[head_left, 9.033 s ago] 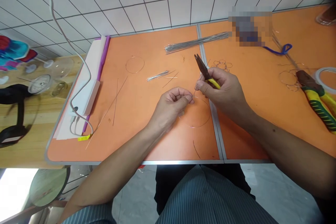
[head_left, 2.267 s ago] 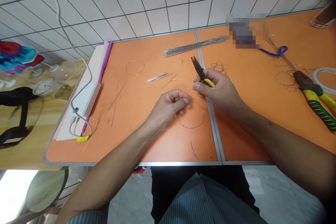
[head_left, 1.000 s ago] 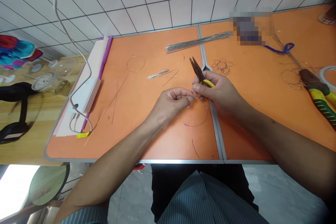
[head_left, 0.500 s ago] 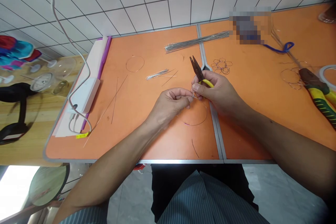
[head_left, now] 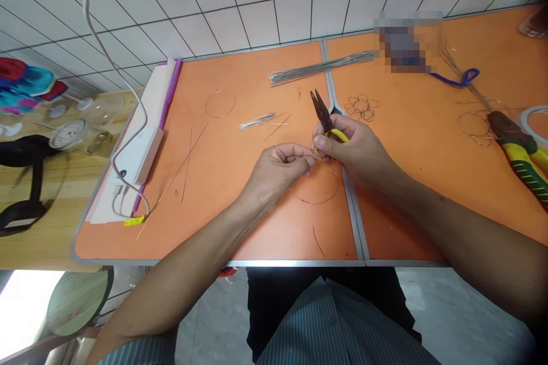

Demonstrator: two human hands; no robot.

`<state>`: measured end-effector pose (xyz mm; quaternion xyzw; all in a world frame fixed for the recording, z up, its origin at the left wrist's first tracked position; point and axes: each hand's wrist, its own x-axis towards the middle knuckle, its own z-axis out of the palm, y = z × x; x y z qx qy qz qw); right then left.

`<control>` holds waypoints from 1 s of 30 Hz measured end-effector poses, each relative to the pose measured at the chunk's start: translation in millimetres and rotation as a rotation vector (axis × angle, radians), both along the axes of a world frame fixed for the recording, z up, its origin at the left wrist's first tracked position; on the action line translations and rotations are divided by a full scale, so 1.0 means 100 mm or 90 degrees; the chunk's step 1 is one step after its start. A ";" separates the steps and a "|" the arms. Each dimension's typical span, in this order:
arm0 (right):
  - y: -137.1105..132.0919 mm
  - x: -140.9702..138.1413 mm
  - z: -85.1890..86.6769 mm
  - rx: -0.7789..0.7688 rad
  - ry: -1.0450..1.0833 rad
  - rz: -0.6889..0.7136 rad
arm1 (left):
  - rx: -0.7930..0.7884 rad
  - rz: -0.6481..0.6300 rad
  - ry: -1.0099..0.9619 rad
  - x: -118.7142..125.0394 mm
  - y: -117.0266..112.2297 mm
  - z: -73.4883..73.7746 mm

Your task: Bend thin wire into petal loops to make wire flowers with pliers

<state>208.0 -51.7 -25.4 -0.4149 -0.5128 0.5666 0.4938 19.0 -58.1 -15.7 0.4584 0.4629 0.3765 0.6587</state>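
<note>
My left hand [head_left: 285,168] pinches thin wire between thumb and fingers; the wire runs down into a large round loop [head_left: 336,188] over the orange table [head_left: 257,228]. Close beside it, my right hand [head_left: 349,140] is closed around needle-nose pliers [head_left: 322,111] with yellow handles, their dark jaws pointing up and away from the wire. The thumb and fingertip of that hand also meet at the bent wire end, where the fingers partly hide it. A wire ring [head_left: 220,104] and a small bundle of short wires [head_left: 257,121] lie beyond my left hand.
A long wire bundle [head_left: 321,68] lies near the tiled wall. To the right are a flower-shaped wire piece [head_left: 362,108] and larger yellow-green-handled pliers [head_left: 520,154]. Loose wires [head_left: 187,162] and a white power box [head_left: 139,154] with its cable lie left. A metal seam [head_left: 355,222] divides the table.
</note>
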 end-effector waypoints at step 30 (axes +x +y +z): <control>0.00 0.01 0.01 0.012 0.017 0.016 | 0.023 -0.019 -0.027 -0.01 0.00 -0.01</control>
